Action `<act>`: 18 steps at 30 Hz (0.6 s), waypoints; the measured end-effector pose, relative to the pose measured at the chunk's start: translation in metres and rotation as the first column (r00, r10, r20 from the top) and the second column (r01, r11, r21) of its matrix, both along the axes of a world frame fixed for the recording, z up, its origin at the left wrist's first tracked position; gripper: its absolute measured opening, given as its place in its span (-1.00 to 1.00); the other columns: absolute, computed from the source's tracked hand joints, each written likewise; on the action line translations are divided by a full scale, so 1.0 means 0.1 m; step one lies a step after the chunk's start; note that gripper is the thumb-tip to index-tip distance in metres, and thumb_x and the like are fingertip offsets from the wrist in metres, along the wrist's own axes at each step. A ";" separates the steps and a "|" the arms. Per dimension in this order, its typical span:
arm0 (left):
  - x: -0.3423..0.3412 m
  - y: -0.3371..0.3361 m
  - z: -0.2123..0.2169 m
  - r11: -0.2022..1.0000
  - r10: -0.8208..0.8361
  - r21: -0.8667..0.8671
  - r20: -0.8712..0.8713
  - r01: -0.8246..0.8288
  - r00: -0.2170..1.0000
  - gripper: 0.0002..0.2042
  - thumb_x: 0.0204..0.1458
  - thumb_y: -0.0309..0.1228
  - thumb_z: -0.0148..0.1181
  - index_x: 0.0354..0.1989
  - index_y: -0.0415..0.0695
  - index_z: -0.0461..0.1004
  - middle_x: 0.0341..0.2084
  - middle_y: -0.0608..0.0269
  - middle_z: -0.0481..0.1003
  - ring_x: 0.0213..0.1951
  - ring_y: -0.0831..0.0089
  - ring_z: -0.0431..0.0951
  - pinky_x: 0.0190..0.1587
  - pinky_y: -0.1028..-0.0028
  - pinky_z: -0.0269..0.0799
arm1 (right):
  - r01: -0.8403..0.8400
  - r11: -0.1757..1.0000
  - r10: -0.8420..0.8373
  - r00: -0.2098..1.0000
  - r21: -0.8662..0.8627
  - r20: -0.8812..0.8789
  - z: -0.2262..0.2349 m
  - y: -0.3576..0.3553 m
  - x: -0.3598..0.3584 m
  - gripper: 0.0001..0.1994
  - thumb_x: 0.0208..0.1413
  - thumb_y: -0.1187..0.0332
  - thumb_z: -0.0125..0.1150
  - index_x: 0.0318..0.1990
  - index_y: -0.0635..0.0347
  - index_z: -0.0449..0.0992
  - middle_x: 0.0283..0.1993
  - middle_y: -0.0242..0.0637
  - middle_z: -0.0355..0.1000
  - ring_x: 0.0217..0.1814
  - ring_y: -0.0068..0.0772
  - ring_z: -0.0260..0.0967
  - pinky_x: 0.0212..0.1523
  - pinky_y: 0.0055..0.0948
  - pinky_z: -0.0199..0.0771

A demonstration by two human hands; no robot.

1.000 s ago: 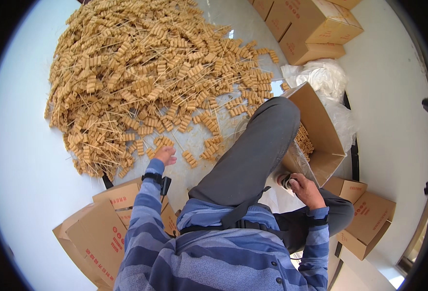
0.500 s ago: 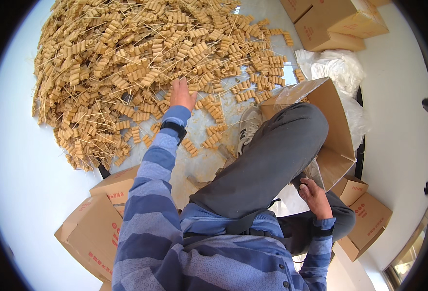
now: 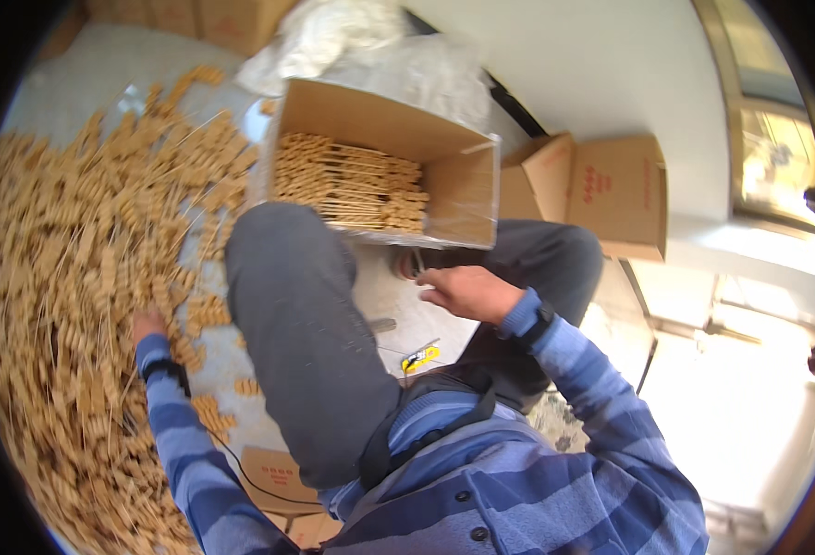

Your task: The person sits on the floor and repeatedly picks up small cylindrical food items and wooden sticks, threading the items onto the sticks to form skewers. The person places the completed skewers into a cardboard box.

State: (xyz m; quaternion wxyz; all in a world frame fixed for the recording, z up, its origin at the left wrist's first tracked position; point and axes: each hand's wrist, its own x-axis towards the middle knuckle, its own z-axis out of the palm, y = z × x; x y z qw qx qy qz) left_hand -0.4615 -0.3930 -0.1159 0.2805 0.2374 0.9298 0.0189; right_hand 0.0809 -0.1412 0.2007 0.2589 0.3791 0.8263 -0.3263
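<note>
My left hand [image 3: 148,324] reaches into the near edge of a large heap of tan, ridged spiral skewers [image 3: 65,268] on the left. Its fingertips are blurred among the pieces, so what they grip is hidden. My right hand [image 3: 474,292] is above my lap, thumb and forefinger a little apart, with nothing visible in it. Just beyond it stands an open cardboard box [image 3: 461,190] with clear plastic at its edges. Inside the box, similar skewers [image 3: 352,185] lie in rows, their sticks side by side.
Closed cartons [image 3: 618,194] stand right of the open box, and another carton [image 3: 278,476] lies by my left hip. White plastic sheeting [image 3: 333,42] is bunched behind the box. A yellow and black object [image 3: 419,358] rests on the floor between my legs.
My view has swung to the right, bringing the box's inside into sight. My right hand has left its place at my leg beside the box. My left hand is still at the heap.
</note>
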 end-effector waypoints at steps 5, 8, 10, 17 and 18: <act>-0.17 -0.13 -0.38 0.964 0.142 -0.242 0.100 -0.115 0.985 -0.32 0.25 0.02 0.10 0.37 -0.27 0.25 0.32 -0.21 0.27 0.31 -0.10 0.32 0.35 0.03 0.30 | 0.034 0.999 -0.034 0.999 0.004 -0.029 -0.04 -0.05 0.05 -0.65 0.32 0.10 0.08 0.04 0.17 0.47 -0.21 0.03 0.57 -0.10 0.12 0.53 -0.07 0.01 0.49; -0.19 -0.16 -0.58 0.973 0.216 -0.100 0.075 -0.208 0.974 -0.43 0.26 -0.06 0.15 0.26 -0.27 0.36 -0.08 -0.16 0.55 -0.19 0.03 0.60 -0.23 0.07 0.55 | 0.054 0.999 -0.054 0.999 -0.007 0.005 -0.03 -0.05 0.12 -0.66 0.33 0.11 0.07 0.03 0.18 0.47 -0.20 0.03 0.57 -0.09 0.12 0.53 -0.06 0.00 0.49; -0.16 -0.15 -0.60 0.826 0.543 -0.069 0.367 -0.559 0.756 -0.50 0.25 -0.12 0.18 0.19 -0.27 0.41 -0.38 -0.10 0.61 -0.53 0.17 0.59 -0.59 0.18 0.47 | 0.037 0.999 -0.037 0.999 -0.016 0.032 -0.03 -0.04 0.15 -0.67 0.33 0.12 0.07 0.04 0.17 0.47 -0.19 0.02 0.57 -0.08 0.11 0.53 -0.05 -0.02 0.50; 0.18 -0.03 -0.05 0.905 0.382 -0.038 0.509 -0.424 0.771 -0.64 0.19 -0.11 0.23 -0.39 -0.21 0.48 -0.73 0.18 0.48 -0.78 0.40 0.37 -0.74 0.36 0.20 | 0.033 0.999 -0.033 0.999 0.012 -0.001 0.03 -0.01 0.15 -0.66 0.32 0.12 0.08 0.07 0.15 0.48 -0.13 -0.01 0.57 -0.05 0.09 0.52 -0.02 -0.07 0.52; 0.21 -0.05 0.06 0.918 0.342 -0.022 0.547 -0.396 0.764 -0.63 0.21 -0.10 0.19 -0.43 -0.18 0.46 -0.73 0.18 0.47 -0.78 0.40 0.35 -0.73 0.35 0.21 | 0.029 1.000 -0.029 0.999 0.012 -0.030 0.02 0.00 0.12 -0.67 0.32 0.14 0.08 0.06 0.15 0.49 -0.13 -0.01 0.57 -0.05 0.09 0.52 -0.02 -0.07 0.52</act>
